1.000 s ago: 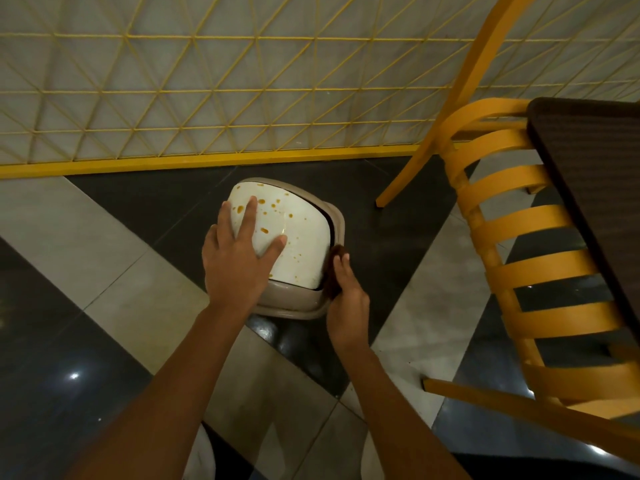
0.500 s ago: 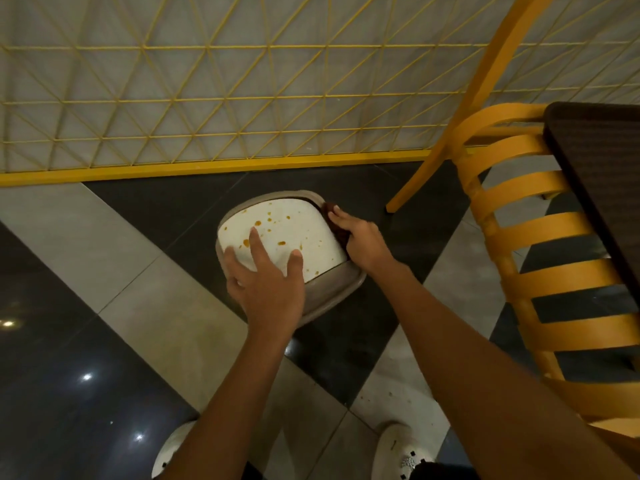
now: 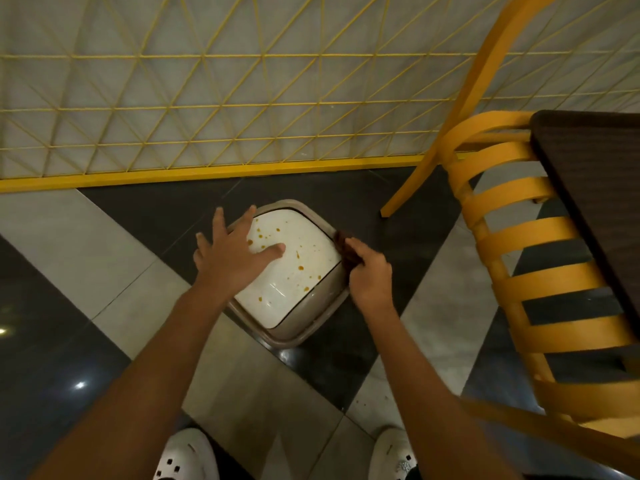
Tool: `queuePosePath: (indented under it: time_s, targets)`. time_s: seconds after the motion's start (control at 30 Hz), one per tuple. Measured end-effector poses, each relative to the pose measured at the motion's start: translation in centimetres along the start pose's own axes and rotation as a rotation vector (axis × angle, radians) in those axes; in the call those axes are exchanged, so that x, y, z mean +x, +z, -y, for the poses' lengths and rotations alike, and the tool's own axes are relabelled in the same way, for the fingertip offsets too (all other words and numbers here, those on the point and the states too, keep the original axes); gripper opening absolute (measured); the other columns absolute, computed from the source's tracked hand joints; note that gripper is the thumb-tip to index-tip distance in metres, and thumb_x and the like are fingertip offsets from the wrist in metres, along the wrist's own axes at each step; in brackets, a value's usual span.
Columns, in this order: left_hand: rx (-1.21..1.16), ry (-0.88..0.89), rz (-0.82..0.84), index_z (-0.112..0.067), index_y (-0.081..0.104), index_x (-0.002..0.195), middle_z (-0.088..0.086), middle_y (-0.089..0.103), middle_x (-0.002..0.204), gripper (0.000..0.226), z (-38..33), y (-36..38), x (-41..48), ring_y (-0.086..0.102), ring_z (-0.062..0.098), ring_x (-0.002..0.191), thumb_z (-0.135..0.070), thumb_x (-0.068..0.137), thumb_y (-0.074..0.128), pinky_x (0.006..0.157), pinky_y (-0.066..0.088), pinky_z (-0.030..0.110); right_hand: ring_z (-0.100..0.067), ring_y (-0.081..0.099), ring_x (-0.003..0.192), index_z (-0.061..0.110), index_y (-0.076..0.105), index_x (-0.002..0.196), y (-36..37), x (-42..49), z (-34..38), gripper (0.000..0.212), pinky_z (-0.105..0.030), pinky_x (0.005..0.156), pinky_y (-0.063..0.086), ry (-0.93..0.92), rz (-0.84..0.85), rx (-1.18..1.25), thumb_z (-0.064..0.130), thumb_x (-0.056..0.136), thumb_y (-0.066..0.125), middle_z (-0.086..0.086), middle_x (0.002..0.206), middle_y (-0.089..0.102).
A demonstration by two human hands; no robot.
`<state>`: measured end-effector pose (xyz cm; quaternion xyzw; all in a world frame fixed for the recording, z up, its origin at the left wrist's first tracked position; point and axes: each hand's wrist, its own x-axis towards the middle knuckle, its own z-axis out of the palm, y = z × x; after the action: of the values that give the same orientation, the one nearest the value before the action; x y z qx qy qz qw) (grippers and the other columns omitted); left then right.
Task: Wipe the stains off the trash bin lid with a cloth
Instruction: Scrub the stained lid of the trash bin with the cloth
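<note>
**Two hands at a spotted bin lid, cloth not yet on the stains**

My left hand [image 3: 230, 261] is flat with the fingers spread, over the far-left corner of the lid [image 3: 294, 292], thumb lying across the white surface. It's blurred, so I can't tell if it presses or only hovers. My right hand [image 3: 370, 275] is curled round the cloth [image 3: 346, 247] at the lid's right edge. The two hands are apart, with the lid between them. The bin stands on the floor [image 3: 104, 237], near a chair [image 3: 526, 237].

Risks, as I judge them:
- The lid looks like a swing flap set in a rim [image 3: 304, 332]. A hard wipe could tip it inward if the left hand doesn't brace it.
- The stains [image 3: 300, 268] are scattered from the far edge to the near-left part. A single pass would likely miss some.
- Wet spots could smear into streaks under a bunched cloth.
- My left palm covers some spots, so they'd be skipped unless it shifts.

Materials:
- The lid is white, smooth, glossy plastic, a rounded square, slightly domed.
- The rim is beige plastic with rounded corners.
- The stains are orange-brown dots and one short streak.
- The cloth is dark brown, soft and crumpled.
- The floor is polished tile, black and grey, reflective.
</note>
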<state>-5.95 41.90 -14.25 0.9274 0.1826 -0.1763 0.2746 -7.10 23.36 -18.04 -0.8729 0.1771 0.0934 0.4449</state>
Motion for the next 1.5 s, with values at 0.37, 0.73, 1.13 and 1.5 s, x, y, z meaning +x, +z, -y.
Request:
queuePosePath:
  time_s: [0.37,0.73,1.13,1.5]
  targets:
    - [-0.159,-0.124,-0.043,-0.039,0.012,0.144,0.008,0.011,0.151,0.084,1.6,0.9,-1.4,0.018,0.039,0.136,-0.061,0.077,0.057,0.11,0.018,0.051,-0.021,0.044,0.128,0.01,0.054,0.126,0.9,4.7,0.9,0.055,-0.02,0.106,0.027,-0.09,0.191,-0.073,-0.016,0.083,0.031,-0.009,0.135,0.052]
    - [-0.072,-0.049,-0.08,-0.034,0.001,0.146,0.006,-0.006,0.155,0.086,2.6,2.0,-4.1,-0.001,0.031,0.141,-0.056,0.081,0.053,0.114,0.009,0.048,-0.024,0.045,0.128,0.012,0.052,0.128,0.7,6.6,1.2,0.048,-0.028,0.111,0.029,-0.406,0.427,-0.338,-0.009,0.087,0.039,-0.009,0.136,0.051]
    - [-0.092,-0.072,-0.064,-0.035,0.001,0.146,0.004,-0.006,0.154,0.085,2.6,2.0,-4.0,-0.001,0.031,0.14,-0.055,0.082,0.054,0.115,0.008,0.046,-0.027,0.037,0.131,0.009,0.046,0.132,1.0,4.4,-1.0,0.057,-0.026,0.111,0.024,-0.246,0.235,-0.237,-0.018,0.083,0.037,-0.012,0.141,0.042]
    - [-0.106,-0.063,-0.067,-0.036,0.003,0.146,0.003,-0.006,0.154,0.084,2.6,2.0,-4.0,-0.001,0.029,0.14,-0.054,0.082,0.054,0.115,0.01,0.047,-0.024,0.041,0.124,0.008,0.051,0.126,1.2,1.6,-3.4,0.041,-0.029,0.109,0.033,-0.175,0.129,-0.033,-0.008,0.089,0.044,-0.011,0.132,0.041]
